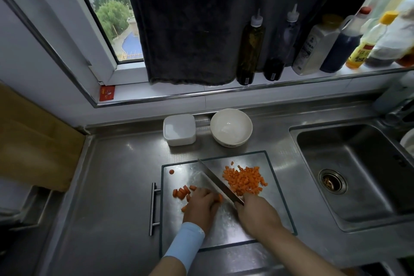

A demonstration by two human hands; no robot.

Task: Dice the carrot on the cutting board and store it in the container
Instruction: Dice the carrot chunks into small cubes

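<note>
Two hands at the cutting board [277, 204], left hand [200, 205] clamping carrot chunks [220, 197], right hand [257, 215] gripping the knife [215, 178], diced pile [245, 180] alongside.

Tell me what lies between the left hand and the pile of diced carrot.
In the head view, the knife blade slants between the left hand and the diced carrot pile; the right hand grips its handle.

Dim daylight from window [107, 18]; edges bowed (soft blur).

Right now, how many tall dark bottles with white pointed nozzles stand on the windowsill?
2: the olive-green bottle beside the dark curtain, and the darker bottle just right of it.
</note>
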